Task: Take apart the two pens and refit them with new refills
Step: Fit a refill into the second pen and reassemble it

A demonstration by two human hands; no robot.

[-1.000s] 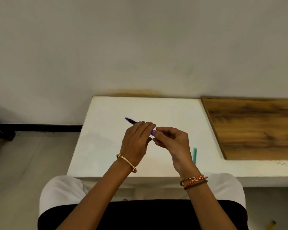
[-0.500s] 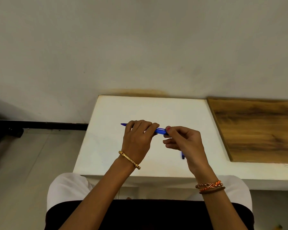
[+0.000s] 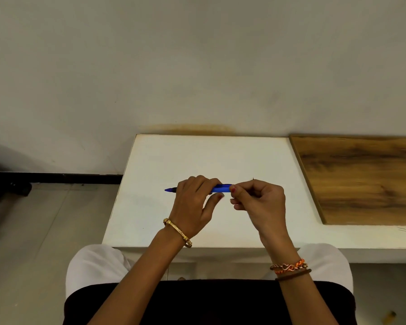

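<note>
Blue pen (image 3: pixel 220 188) lies level above the white bench (image 3: pixel 174 158), left hand (image 3: pixel 192 202) curled around its barrel, right hand (image 3: pixel 258 200) pinching its rear end. Dismantling looks barely begun; no second pen or refills visible.

Non-task surroundings, head view

White tabletop (image 3: pixel 174 160) butts against a pale wall (image 3: pixel 197 55); a brownish stain (image 3: pixel 192 128) runs along the wall just above the table's far edge. Wood-grain board (image 3: pixel 361 179) lies on the table's right side, reaching past the frame edge. Grey tiled floor (image 3: pixel 33 231) to the left, with a black skirting strip (image 3: pixel 56 178) at the wall's base. Small yellowish object (image 3: pixel 389 316) on the floor bottom right, too blurred to identify.
</note>
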